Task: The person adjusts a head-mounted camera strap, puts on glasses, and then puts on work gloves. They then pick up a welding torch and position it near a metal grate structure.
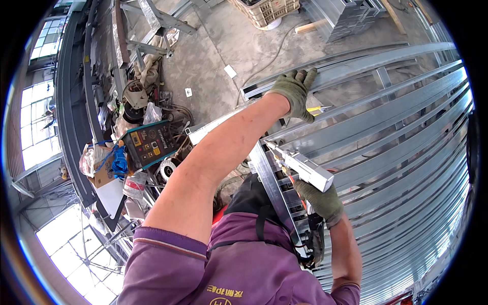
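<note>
My left hand (pixel 297 94), in a green work glove, reaches across with its fingers spread over the end of a long grey metal rail (pixel 356 65). My right hand (pixel 321 199), gloved alike, is wrapped round the handle of a silver welding gun (pixel 307 170) with a boxy body and a narrow nozzle. The nozzle tip is close to the end of a metal bar, near the corner of the frame; whether they touch I cannot tell. An orange hose or cable runs down from the gun. Under both hands lies a rack of many parallel metal bars (pixel 396 129), joined by a flat end bar (pixel 277 185).
At the left stands a dark control box (pixel 150 145) with a teal edge, among cables, a wire spool (pixel 168 169) and clutter. A beige plastic crate (pixel 264 12) and stacked metal profiles (pixel 345 18) sit on the concrete floor at the far side. A cable crosses that floor.
</note>
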`<action>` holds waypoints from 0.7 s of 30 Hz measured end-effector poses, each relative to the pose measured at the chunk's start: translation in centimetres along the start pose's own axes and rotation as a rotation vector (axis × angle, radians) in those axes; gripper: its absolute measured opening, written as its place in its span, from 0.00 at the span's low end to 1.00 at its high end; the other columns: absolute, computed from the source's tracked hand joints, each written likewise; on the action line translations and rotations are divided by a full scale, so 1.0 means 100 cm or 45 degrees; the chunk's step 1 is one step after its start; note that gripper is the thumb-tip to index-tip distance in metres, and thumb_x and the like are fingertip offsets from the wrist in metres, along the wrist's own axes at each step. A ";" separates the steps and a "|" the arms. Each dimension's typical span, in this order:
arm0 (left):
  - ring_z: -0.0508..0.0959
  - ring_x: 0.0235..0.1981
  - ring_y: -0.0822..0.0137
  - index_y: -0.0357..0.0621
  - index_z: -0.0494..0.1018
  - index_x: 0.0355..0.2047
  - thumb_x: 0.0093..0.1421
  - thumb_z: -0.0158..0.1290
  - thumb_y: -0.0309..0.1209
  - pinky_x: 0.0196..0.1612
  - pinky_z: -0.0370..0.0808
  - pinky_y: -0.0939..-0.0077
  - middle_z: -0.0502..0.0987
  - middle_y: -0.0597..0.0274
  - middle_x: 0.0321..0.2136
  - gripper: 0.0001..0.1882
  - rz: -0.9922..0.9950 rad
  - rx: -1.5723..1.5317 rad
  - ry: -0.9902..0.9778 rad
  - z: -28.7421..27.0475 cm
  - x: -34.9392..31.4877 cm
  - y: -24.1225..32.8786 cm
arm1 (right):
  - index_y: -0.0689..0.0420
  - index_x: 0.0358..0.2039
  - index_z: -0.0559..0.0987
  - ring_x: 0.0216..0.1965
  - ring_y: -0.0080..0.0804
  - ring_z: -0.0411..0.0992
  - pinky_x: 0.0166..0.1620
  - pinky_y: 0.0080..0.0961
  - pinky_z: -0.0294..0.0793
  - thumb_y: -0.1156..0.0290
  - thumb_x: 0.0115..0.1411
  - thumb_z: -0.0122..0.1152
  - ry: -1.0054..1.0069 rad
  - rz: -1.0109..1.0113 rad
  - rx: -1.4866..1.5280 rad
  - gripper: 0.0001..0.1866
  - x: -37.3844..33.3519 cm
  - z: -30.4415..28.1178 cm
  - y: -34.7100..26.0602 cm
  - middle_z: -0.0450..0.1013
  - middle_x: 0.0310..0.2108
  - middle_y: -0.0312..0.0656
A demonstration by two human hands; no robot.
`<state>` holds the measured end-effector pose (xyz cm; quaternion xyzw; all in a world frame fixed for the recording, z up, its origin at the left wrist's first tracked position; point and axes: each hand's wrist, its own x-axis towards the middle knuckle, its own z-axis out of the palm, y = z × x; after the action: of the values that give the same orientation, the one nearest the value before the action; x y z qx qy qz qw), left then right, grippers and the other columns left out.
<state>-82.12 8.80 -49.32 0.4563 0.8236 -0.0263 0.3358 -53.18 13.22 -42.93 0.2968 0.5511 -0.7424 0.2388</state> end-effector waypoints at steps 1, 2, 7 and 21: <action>0.54 0.76 0.40 0.40 0.35 0.79 0.46 0.70 0.66 0.74 0.57 0.52 0.53 0.37 0.75 0.77 -0.002 0.005 0.005 0.000 0.000 0.000 | 0.61 0.56 0.82 0.47 0.27 0.79 0.48 0.28 0.79 0.68 0.65 0.71 0.004 -0.010 0.016 0.20 0.002 0.001 0.002 0.83 0.47 0.40; 0.54 0.76 0.40 0.40 0.35 0.79 0.46 0.70 0.66 0.74 0.57 0.52 0.53 0.37 0.75 0.77 -0.009 0.013 0.005 0.000 0.000 0.000 | 0.61 0.56 0.81 0.47 0.27 0.79 0.49 0.28 0.79 0.68 0.65 0.71 -0.009 -0.008 0.009 0.20 0.003 0.000 0.001 0.83 0.47 0.41; 0.55 0.76 0.40 0.40 0.35 0.79 0.45 0.70 0.66 0.74 0.57 0.51 0.54 0.36 0.75 0.77 -0.009 0.020 0.011 0.001 0.000 0.000 | 0.61 0.55 0.82 0.46 0.27 0.80 0.48 0.28 0.80 0.69 0.66 0.70 -0.019 -0.082 0.036 0.19 0.009 0.001 0.004 0.83 0.46 0.41; 0.55 0.76 0.40 0.42 0.34 0.79 0.44 0.70 0.65 0.74 0.58 0.53 0.53 0.36 0.75 0.78 -0.013 -0.024 -0.045 -0.008 -0.004 0.002 | 0.62 0.55 0.82 0.43 0.24 0.79 0.45 0.26 0.80 0.69 0.66 0.71 -0.040 -0.069 0.057 0.19 0.009 0.008 -0.002 0.83 0.44 0.39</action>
<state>-82.28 8.91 -48.46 0.4484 0.8201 -0.0284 0.3543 -54.10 12.49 -43.20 0.2754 0.5384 -0.7652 0.2205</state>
